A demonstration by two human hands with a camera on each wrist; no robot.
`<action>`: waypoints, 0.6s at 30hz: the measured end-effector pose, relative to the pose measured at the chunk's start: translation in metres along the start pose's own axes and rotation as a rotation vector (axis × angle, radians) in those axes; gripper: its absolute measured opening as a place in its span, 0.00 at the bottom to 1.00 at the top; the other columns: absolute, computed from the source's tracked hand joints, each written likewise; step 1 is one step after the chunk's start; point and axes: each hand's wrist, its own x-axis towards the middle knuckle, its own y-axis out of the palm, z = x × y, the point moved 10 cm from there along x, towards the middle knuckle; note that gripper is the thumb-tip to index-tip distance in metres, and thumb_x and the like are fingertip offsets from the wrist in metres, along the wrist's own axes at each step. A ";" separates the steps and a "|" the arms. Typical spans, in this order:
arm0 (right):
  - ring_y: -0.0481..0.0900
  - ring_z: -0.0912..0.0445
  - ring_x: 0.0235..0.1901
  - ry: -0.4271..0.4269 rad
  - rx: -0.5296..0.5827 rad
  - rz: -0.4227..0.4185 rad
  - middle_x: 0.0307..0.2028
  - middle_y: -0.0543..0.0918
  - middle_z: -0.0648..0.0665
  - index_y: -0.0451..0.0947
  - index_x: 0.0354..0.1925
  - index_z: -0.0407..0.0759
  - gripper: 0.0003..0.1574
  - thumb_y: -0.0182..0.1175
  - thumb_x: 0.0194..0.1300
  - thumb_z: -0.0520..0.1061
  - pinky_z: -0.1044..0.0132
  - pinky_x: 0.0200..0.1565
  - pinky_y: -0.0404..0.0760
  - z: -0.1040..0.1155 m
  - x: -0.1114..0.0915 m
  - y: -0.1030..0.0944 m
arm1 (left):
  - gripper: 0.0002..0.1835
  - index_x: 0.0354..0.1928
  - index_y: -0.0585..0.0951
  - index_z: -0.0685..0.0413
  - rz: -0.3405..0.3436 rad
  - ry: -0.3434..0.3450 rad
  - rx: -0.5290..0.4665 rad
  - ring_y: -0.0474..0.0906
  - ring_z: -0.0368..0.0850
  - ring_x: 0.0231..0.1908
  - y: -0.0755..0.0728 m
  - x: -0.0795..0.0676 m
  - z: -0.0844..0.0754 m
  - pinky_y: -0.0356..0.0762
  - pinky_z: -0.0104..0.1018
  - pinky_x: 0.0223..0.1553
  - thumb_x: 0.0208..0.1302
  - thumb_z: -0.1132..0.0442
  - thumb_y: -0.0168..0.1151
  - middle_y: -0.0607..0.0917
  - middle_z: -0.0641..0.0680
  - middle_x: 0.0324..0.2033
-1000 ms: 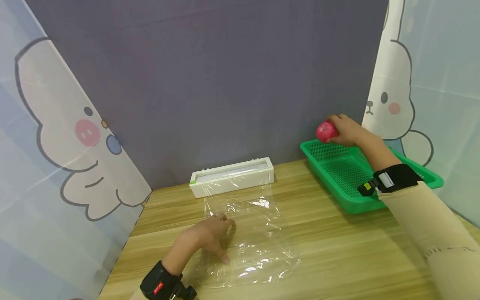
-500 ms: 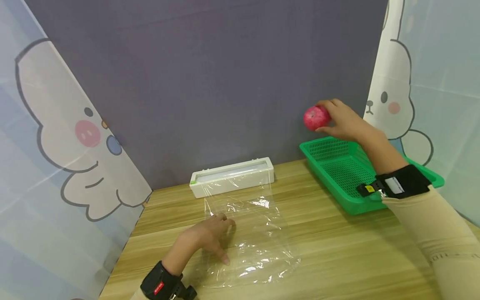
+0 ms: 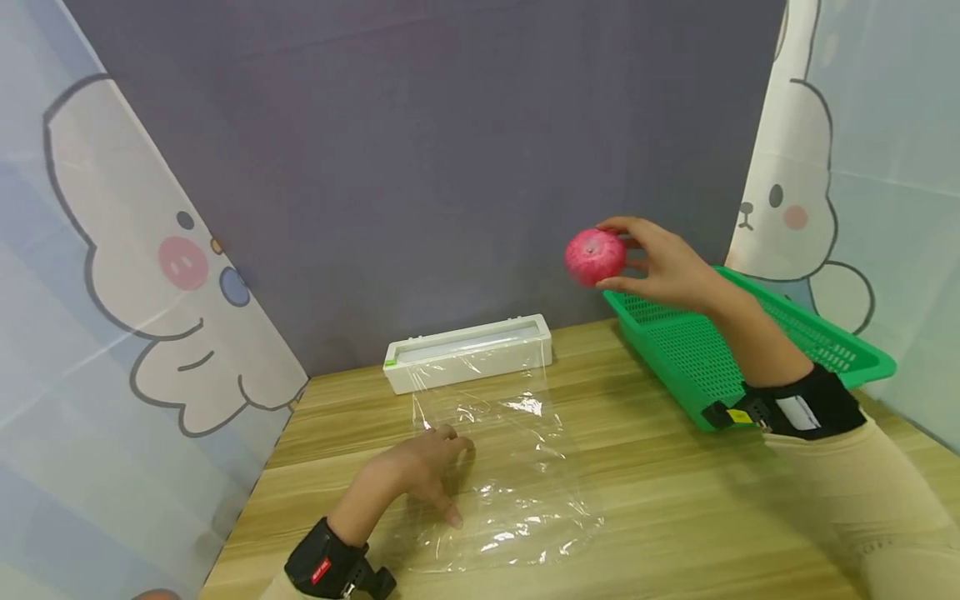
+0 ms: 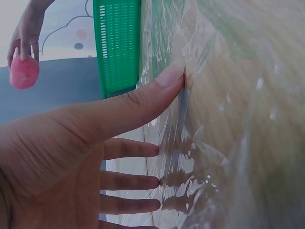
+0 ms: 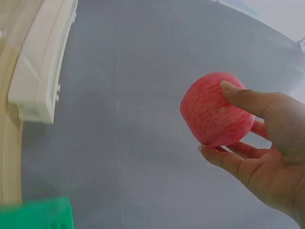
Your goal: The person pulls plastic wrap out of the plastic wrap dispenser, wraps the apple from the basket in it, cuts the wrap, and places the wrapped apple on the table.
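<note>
A red apple (image 3: pixel 595 257) is held up in the air by my right hand (image 3: pixel 663 265), left of the green basket and above the table. Thumb and fingers grip its sides in the right wrist view, where the apple (image 5: pixel 217 109) shows streaked pink-red skin. My left hand (image 3: pixel 423 468) rests with spread, fairly straight fingertips on the left part of a sheet of clear plastic wrap (image 3: pixel 517 475). In the left wrist view, the thumb (image 4: pixel 138 102) and fingers press the wrinkled film to the table. The film runs from a white wrap dispenser (image 3: pixel 472 365).
A green perforated basket (image 3: pixel 693 358) stands at the right, tipped slightly under my right forearm. Behind the wood-grain table (image 3: pixel 337 425) rises a dark grey panel (image 3: pixel 420 167). Cartoon-printed sheets (image 3: pixel 165 317) flank both sides.
My right hand has carried the apple leftward from over the basket, rising and then dipping a little. The basket's near side has shifted slightly. My left hand stays on the film.
</note>
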 end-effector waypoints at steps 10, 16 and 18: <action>0.77 0.42 0.64 -0.043 0.230 0.060 0.68 0.74 0.42 0.68 0.73 0.42 0.48 0.79 0.60 0.36 0.53 0.52 0.88 0.029 -0.016 0.038 | 0.60 0.72 0.74 0.47 0.004 -0.004 0.019 0.76 0.55 0.62 0.002 -0.001 0.000 0.79 0.53 0.63 0.35 0.33 0.87 0.74 0.56 0.66; 0.77 0.45 0.65 -0.056 0.339 0.095 0.68 0.75 0.44 0.69 0.72 0.43 0.49 0.81 0.58 0.37 0.56 0.53 0.87 0.042 -0.026 0.058 | 0.60 0.73 0.74 0.47 0.000 -0.004 0.014 0.77 0.55 0.61 0.002 -0.001 -0.001 0.80 0.52 0.62 0.34 0.33 0.88 0.74 0.56 0.66; 0.78 0.44 0.64 -0.061 0.365 0.104 0.68 0.75 0.43 0.69 0.72 0.42 0.49 0.81 0.58 0.36 0.57 0.54 0.87 0.046 -0.029 0.063 | 0.60 0.73 0.74 0.47 -0.005 -0.003 0.017 0.77 0.56 0.61 0.001 -0.001 -0.001 0.80 0.53 0.62 0.34 0.33 0.88 0.74 0.56 0.66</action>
